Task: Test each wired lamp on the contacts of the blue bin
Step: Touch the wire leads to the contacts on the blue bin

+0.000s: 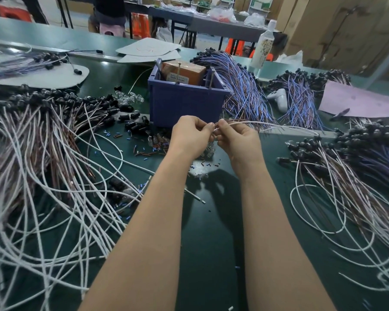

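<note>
Both left hand [190,136] and right hand [238,140] pinch thin white wire [256,124] | boxy blue bin [184,102] beyond

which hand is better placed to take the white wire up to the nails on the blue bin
Probably right. The right hand pinches the white wire, which trails off to its side, and sits nearer the nail on the blue bin. The left hand pinches only the end.

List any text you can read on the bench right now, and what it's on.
White label on the brown box in the blue bin: printed lines, too small and blurred to read.
Bottle label: pattern only, nothing legible.
No other readable text.
</note>
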A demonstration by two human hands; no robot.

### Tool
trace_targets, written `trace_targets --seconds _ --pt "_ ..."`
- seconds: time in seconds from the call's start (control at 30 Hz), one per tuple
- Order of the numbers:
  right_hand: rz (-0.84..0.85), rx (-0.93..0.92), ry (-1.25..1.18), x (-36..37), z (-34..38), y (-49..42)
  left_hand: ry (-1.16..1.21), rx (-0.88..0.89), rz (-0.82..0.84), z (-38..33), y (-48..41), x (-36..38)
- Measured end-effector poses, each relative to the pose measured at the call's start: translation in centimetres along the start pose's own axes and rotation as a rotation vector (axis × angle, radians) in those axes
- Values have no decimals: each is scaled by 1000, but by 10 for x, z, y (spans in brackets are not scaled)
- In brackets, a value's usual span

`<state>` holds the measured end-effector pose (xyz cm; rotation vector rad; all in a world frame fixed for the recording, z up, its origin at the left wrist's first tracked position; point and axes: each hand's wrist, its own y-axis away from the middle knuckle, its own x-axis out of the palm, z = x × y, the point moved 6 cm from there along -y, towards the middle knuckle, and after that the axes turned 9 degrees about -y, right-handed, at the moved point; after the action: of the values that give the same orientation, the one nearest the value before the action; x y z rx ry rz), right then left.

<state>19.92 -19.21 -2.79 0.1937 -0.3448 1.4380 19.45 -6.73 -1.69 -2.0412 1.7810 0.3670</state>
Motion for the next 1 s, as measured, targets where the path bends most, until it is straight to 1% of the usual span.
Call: trace_targets --seconds 0.13,0.2,0.27,0.33,0.4,0.43,0.5,0.6,0.7,0.87,1.0 --pt "-61 -8 -34 -7 1 -1 -42 -37 15 4 1 -4" --pt "-132 -12 -125 -18 5 -3 -80 -85 -37 11 -1 -15" --pt "-170 -14 -189 -24 7 -3 -139 -127 -132 17 -2 -30" --pt "-153 -1 -205 -19 5 -2 -214 -133 -182 16 -2 -37" --pt "-127 13 -216 -11 1 -2 -269 -94 -145 9 0 -33" --pt "-119 18 -226 -7 1 -2 -246 -67 -108 6 0 -29" --pt "-105 25 -239 -5 0 -2 -116 -33 -15 -1 3 -19" --pt "-62 26 -213 -4 1 -1 7 -27 88 -4 7 -5" --pt "-12 38 -174 0 0 0 90 -28 82 -4 8 0" --pt "-5 44 -101 2 0 1 175 -48 59 0 9 -2" --pt "-8 39 -88 1 -1 0 232 -96 18 5 7 -4"
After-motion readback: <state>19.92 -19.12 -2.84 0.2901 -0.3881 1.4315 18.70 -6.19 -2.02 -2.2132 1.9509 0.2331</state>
